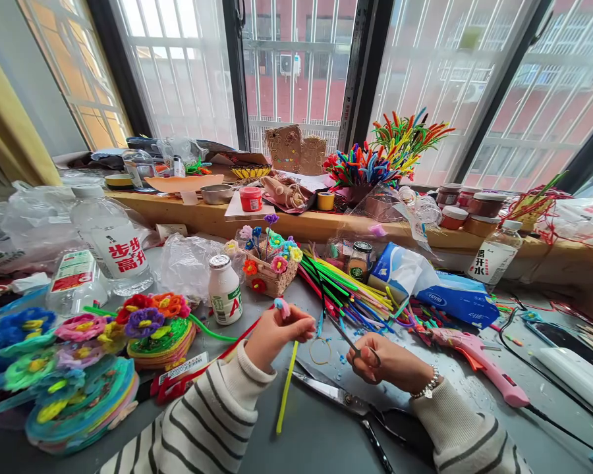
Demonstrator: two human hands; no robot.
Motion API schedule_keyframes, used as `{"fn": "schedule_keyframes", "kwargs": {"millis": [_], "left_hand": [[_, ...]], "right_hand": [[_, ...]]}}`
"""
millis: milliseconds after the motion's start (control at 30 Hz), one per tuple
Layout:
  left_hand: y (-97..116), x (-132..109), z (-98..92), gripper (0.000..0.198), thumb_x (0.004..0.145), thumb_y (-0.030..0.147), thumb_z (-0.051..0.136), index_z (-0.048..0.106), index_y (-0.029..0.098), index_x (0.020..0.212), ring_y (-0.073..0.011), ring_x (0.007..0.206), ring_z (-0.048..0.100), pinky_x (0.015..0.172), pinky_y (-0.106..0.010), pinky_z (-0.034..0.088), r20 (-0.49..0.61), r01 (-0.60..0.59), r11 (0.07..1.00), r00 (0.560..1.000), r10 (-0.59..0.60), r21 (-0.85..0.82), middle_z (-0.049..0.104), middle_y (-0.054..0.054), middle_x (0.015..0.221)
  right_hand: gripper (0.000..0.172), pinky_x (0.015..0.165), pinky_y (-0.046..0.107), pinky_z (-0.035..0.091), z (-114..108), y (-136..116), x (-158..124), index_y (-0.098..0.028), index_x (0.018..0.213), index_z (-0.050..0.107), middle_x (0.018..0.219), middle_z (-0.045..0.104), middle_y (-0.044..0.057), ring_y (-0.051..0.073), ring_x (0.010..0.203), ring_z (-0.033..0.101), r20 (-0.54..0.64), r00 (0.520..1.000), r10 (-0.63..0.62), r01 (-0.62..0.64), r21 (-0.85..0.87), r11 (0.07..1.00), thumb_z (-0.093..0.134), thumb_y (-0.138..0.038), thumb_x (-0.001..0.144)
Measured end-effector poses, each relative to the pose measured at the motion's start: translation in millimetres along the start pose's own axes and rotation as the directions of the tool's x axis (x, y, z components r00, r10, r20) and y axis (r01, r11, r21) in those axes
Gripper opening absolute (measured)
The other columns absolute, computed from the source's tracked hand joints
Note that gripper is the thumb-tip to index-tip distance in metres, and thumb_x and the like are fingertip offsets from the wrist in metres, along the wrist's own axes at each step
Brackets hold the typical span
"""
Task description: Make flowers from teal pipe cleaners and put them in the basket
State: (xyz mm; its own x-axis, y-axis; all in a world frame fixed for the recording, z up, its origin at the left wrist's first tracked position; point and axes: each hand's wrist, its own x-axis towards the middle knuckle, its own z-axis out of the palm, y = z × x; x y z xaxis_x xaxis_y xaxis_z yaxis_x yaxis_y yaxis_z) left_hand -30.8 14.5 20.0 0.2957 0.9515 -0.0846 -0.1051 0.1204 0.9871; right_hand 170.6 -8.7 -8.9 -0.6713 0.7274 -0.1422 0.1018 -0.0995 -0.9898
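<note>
My left hand (277, 332) is pinched around a small pink and light-blue fuzzy piece (281, 307), held above the grey table. Below it a yellow-green pipe cleaner (287, 388) hangs or lies; whether the hand holds it is unclear. My right hand (383, 359) is closed on small scissors (344, 334), whose blades point up and left towards the left hand without touching it. Larger scissors with black handles (340, 397) lie on the table between and below my hands. A thin ring (320, 351) lies behind them.
Pipe cleaners (346, 293) are piled beyond my hands, near a flower basket (271, 273) and white bottle (225, 289). A pink glue gun (484, 365) with its cord lies right. Fuzzy flowers (82, 355) and a big bottle (111, 240) stand left.
</note>
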Motion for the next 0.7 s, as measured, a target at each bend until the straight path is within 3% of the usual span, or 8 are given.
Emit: {"fn": "schedule_keyframes", "kwargs": {"millis": [133, 267, 367, 500, 600, 700], "left_hand": [[3, 5, -15.0, 0.022, 0.048, 0.025, 0.067, 0.058, 0.01, 0.061, -0.0095, 0.053, 0.055, 0.054, -0.021, 0.043, -0.114, 0.025, 1.0, 0.993, -0.025, -0.003, 0.059, 0.001, 0.054], [3, 7, -21.1, 0.025, 0.047, 0.026, 0.067, 0.061, 0.01, 0.066, -0.009, 0.053, 0.053, 0.054, -0.021, 0.042, -0.107, 0.071, 0.995, 0.992, -0.064, 0.062, 0.059, 0.001, 0.054], [1, 7, -20.3, 0.027, 0.046, 0.025, 0.068, 0.062, 0.01, 0.068, -0.0082, 0.053, 0.052, 0.057, -0.022, 0.042, -0.058, 0.122, 0.991, 0.991, -0.119, 0.055, 0.059, 0.0, 0.054], [-3, 7, -18.6, 0.031, 0.045, 0.025, 0.069, 0.063, 0.01, 0.072, -0.0079, 0.055, 0.052, 0.059, -0.021, 0.041, 0.006, 0.186, 0.982, 0.982, -0.186, 0.01, 0.059, 0.0, 0.056], [-6, 8, -18.6, 0.029, 0.046, 0.026, 0.068, 0.063, 0.01, 0.07, -0.0076, 0.054, 0.051, 0.056, -0.021, 0.04, 0.005, 0.19, 0.98, 0.982, -0.191, 0.063, 0.059, 0.0, 0.058], [-7, 9, -18.4, 0.026, 0.047, 0.028, 0.067, 0.062, 0.01, 0.065, -0.0074, 0.051, 0.05, 0.051, -0.02, 0.038, 0.022, 0.165, 0.974, 0.985, -0.17, 0.153, 0.059, -0.001, 0.056]], "right_hand": [[0.043, 0.038, 0.018, 0.016, -5, -5, -1, -0.013, 0.044, 0.041, 0.041, 0.036, -0.006, 0.003, 0.038, 0.026, -0.207, 0.977, 0.054, -0.114, -0.291, 0.95, 0.051, -0.052, 0.059], [0.025, 0.04, 0.017, 0.024, -5, -6, 1, -0.014, 0.042, 0.042, 0.043, 0.047, -0.003, 0.009, 0.048, 0.046, -0.425, 0.905, -0.002, -0.268, -0.575, 0.773, 0.057, -0.026, 0.059], [0.013, 0.04, 0.018, 0.029, -3, -9, -1, -0.015, 0.046, 0.048, 0.049, 0.057, 0.0, 0.011, 0.048, 0.052, -0.472, 0.88, 0.059, -0.392, -0.651, 0.65, 0.05, -0.013, 0.058], [0.014, 0.043, 0.017, 0.034, 0, -18, -6, -0.013, 0.052, 0.057, 0.058, 0.062, 0.003, 0.009, 0.043, 0.053, -0.511, 0.848, 0.14, -0.519, -0.745, 0.42, 0.047, -0.008, 0.061], [0.01, 0.049, 0.02, 0.038, 2, -24, -5, -0.012, 0.056, 0.061, 0.061, 0.062, 0.008, 0.015, 0.056, 0.058, -0.587, 0.801, 0.113, -0.596, -0.77, 0.227, 0.052, -0.011, 0.061], [0.007, 0.054, 0.026, 0.04, 6, -29, 1, -0.008, 0.061, 0.063, 0.067, 0.062, 0.015, 0.025, 0.069, 0.059, -0.639, 0.763, 0.095, -0.645, -0.747, 0.158, 0.056, -0.01, 0.059]]}}
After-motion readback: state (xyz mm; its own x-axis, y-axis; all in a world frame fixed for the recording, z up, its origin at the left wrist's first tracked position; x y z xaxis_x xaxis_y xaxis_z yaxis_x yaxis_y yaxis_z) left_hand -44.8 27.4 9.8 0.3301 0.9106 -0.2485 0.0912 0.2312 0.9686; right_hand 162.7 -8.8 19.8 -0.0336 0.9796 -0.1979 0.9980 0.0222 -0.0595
